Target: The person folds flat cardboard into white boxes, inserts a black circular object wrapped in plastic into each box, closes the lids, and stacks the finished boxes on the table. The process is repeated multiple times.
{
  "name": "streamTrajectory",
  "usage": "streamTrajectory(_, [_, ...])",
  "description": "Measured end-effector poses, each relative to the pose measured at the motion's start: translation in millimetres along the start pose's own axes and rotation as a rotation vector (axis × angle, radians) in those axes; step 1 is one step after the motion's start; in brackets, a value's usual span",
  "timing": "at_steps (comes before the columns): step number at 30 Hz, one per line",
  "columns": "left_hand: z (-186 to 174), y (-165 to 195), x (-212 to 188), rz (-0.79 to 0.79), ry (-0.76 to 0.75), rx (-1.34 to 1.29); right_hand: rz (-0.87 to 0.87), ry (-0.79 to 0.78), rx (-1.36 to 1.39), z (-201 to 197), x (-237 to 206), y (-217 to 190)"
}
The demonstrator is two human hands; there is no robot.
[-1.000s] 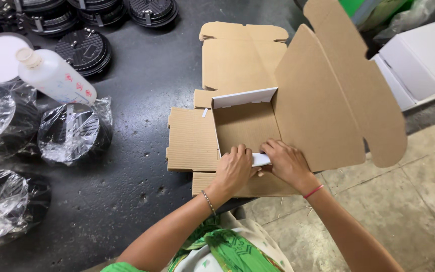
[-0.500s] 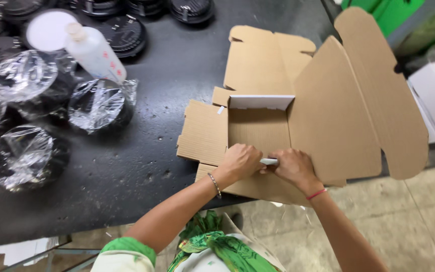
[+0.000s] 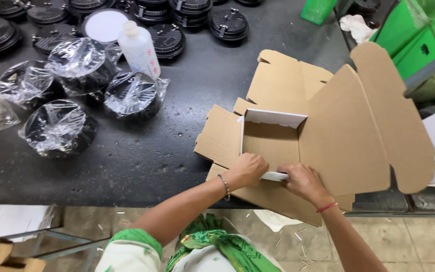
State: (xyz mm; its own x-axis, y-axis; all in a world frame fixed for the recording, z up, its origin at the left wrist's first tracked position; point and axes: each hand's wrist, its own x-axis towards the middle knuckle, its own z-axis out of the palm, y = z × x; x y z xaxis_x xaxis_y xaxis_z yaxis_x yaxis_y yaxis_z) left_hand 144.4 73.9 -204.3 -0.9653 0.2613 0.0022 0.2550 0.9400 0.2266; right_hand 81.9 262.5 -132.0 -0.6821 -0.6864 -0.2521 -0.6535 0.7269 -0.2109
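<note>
Both hands curled shut on the near flap of a flat cardboard box [image 3: 318,131] at the black table's [image 3: 152,156] front edge, left hand [image 3: 247,168] & right hand [image 3: 303,182] pressing it up, w/ plastic-wrapped black discs [image 3: 59,126] off to the left.

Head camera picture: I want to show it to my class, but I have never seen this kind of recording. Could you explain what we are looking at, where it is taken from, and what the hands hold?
The view comes from a camera worn on a person's head, looking down at their own bare hands; there is no machine. The left hand and right hand both press on the near wall of a flat brown cardboard box that is only partly folded, its far white-edged wall standing upright. It lies on a dark table. To the left sit round black parts wrapped in clear plastic, unwrapped black discs, and a white plastic bottle.
</note>
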Motion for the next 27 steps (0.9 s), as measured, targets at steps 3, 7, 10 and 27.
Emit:
streamTrajectory(3, [-1.0, 2.7, 1.1, -0.016, -0.008, -0.017, -0.004, -0.004, 0.015, -2.5, -5.8, -0.7])
streamTrajectory(7, [-2.9, 26.5, -0.7, 0.02, 0.043, -0.135, -0.195, 0.193, 0.066, -6.7, -14.8, 16.8])
streamTrajectory(10, [-17.5, 55.6, 2.0, 0.241, 0.22, -0.432, -0.117, 0.365, -0.252, -7.8, -2.9, 42.1])
streamTrajectory(27, [-126.9, -310.1, -150.7, -0.993, 0.667, 0.115, 0.042, 0.858, 0.16, 15.0, -64.0, -9.9])
